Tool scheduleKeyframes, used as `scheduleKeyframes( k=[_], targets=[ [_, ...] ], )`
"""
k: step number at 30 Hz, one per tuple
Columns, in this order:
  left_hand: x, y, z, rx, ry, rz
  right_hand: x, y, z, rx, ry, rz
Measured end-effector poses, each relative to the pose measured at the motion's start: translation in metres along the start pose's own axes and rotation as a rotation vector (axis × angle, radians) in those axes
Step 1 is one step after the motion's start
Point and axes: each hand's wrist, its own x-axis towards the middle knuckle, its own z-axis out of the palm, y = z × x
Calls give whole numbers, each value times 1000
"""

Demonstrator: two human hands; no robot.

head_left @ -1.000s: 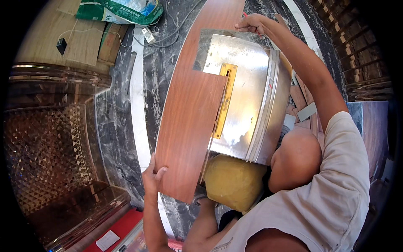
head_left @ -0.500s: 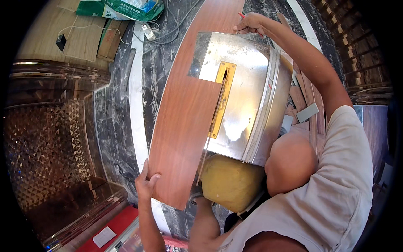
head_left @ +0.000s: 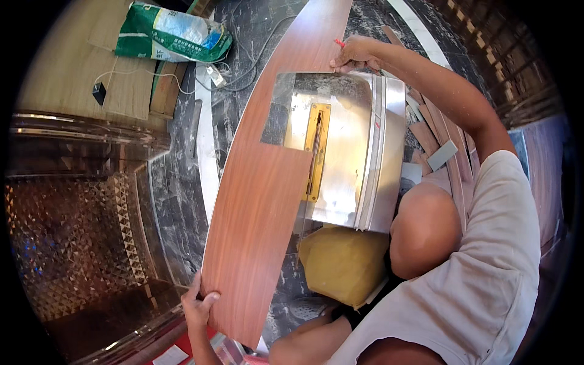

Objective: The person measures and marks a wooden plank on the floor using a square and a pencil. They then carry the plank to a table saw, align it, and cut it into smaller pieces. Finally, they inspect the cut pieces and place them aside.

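A long reddish-brown wood board (head_left: 249,207), with a rectangular notch cut in its right side, lies partly over a small metal-topped table saw (head_left: 350,164). The saw's yellow insert plate (head_left: 327,140) has a dark slot and sits beside the board's right edge. My left hand (head_left: 198,307) grips the board's left edge near its close end, thumb on top. At the notch's far corner, my right hand (head_left: 356,55) pinches the board's right edge. A thin red stick, perhaps a pencil (head_left: 339,42), pokes out of that hand; most of it is hidden.
A yellow block-like seat or sack (head_left: 340,264) stands against the saw's near side, beside my bent knee (head_left: 426,231). Wood offcuts (head_left: 441,155) lie to the right. At the far left are a green bag (head_left: 173,33), a cable (head_left: 258,61) and a white socket (head_left: 216,76).
The board has slid toward me over the saw, its notch with it, and both hands have travelled along. The view has shifted, showing more of the green bag.
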Motion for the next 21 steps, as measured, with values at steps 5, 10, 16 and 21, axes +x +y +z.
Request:
scheduleKeyframes(
  k=[5, 10, 16, 21],
  targets=[
    [-29, -15, -49, -10, -15, 12, -51, -4, 40, -21, -84, 79],
    [-44, -20, -84, -51, -65, 23, -93, -7, 80, 49, -75, 140],
    [-45, -30, -90, -190, -130, -22, -127, 5, 121, 47, 122, 13],
    [-42, -74, -84, -290, -150, -19, -219, 15, 222, 9, -109, -117]
  ],
)
